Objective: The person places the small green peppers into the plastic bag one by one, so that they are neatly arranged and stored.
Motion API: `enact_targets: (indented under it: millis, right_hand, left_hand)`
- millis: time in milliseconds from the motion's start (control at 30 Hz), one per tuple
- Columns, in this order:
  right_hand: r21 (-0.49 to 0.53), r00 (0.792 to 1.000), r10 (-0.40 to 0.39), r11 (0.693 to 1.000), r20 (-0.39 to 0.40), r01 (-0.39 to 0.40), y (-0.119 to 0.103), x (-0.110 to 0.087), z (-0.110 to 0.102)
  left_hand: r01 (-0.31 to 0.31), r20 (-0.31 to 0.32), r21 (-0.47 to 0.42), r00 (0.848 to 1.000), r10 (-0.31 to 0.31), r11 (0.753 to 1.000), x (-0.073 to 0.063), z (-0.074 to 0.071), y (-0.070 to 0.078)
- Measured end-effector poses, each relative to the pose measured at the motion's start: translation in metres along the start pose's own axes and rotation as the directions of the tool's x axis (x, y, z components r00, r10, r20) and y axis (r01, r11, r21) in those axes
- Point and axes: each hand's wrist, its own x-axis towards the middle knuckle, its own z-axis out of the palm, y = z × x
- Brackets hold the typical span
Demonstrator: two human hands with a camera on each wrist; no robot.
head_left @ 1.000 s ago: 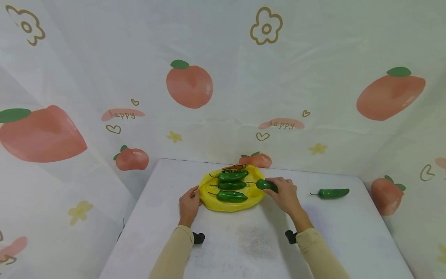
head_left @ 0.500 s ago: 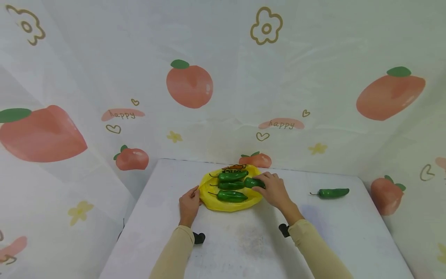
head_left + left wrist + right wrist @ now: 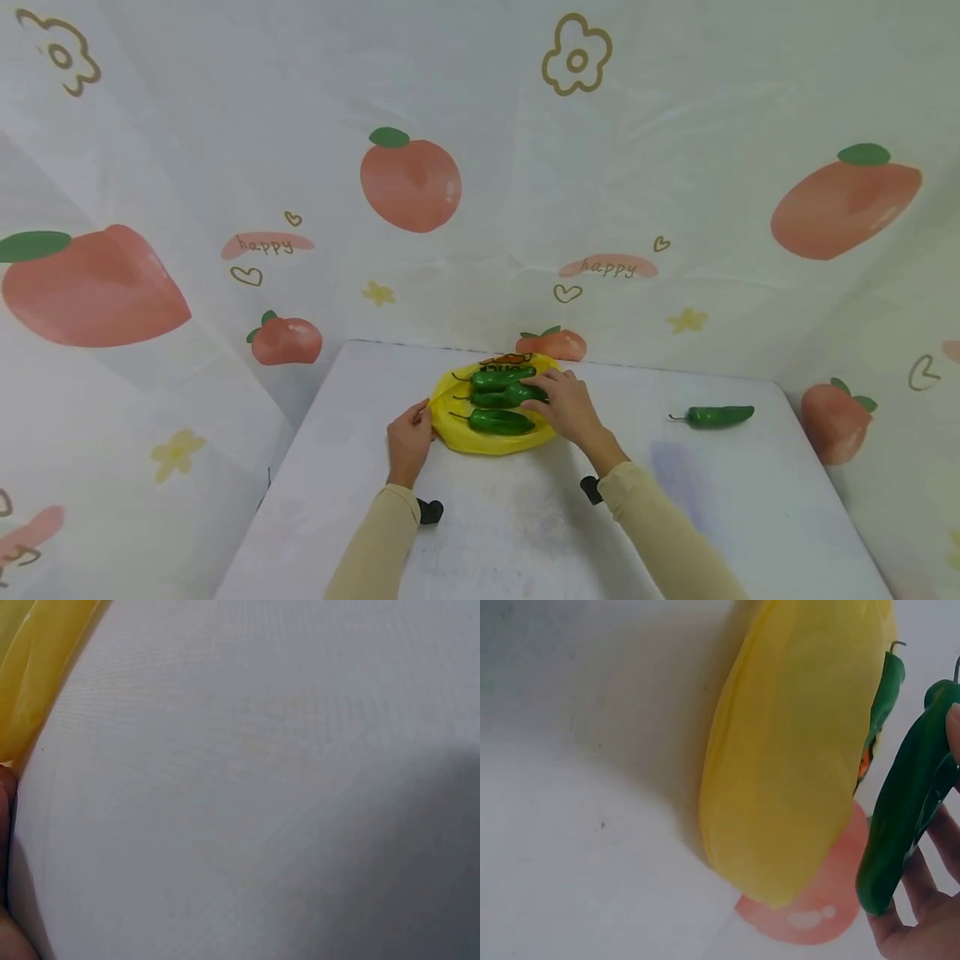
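Observation:
A yellow plastic bag (image 3: 480,444) with dark print lies spread on the table, its rim folded up like a shallow bowl. My left hand (image 3: 409,440) pinches its left edge; in the left wrist view only a corner of the yellow bag (image 3: 26,682) and part of the fingers show. Three green peppers rest inside, stems to the left, the front one (image 3: 501,422) most visible. My right hand (image 3: 568,406) grips another green pepper (image 3: 911,799) between thumb and fingers over the bag's right half, where it overlaps the middle pepper in the head view.
One more green pepper (image 3: 720,417) lies on the white table (image 3: 525,533), right of the bag. A white sheet (image 3: 480,100) printed with peaches and flowers hangs behind the table and along its sides.
My right hand has carried its green pepper leftward, from the bag's right rim to over the peppers inside. The left hand stays at the bag's left edge.

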Motion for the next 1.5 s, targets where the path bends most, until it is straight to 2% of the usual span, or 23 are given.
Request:
enact_targets:
  millis: [167,533,833,1033,1500]
  right_hand:
    - [0.003,1.0,-0.006,1.0,0.01,0.006,-0.006,0.006,0.01]
    - [-0.038,0.998,-0.069,0.997,0.011,0.069,-0.022,0.018,0.027]
    - [-0.038,0.998,-0.044,0.998,0.046,0.046,-0.032,0.026,0.043]
    - [-0.027,0.998,-0.038,0.999,0.04,0.039,-0.036,0.028,0.05]
    - [-0.015,0.998,0.009,1.0,0.061,-0.008,-0.038,0.026,0.057]
  left_hand:
    - [0.009,0.012,0.007,1.0,-0.009,1.0,-0.001,-0.001,0.003]
    - [0.013,0.005,0.006,1.0,-0.013,1.0,-0.003,-0.002,0.006]
    - [0.013,0.003,-0.01,1.0,-0.013,1.0,-0.001,-0.002,0.004]
    - [0.007,0.004,-0.014,1.0,-0.007,1.0,0.0,-0.001,0.002]
    - [-0.002,0.004,-0.025,1.0,0.002,1.0,0.001,0.0,0.0]
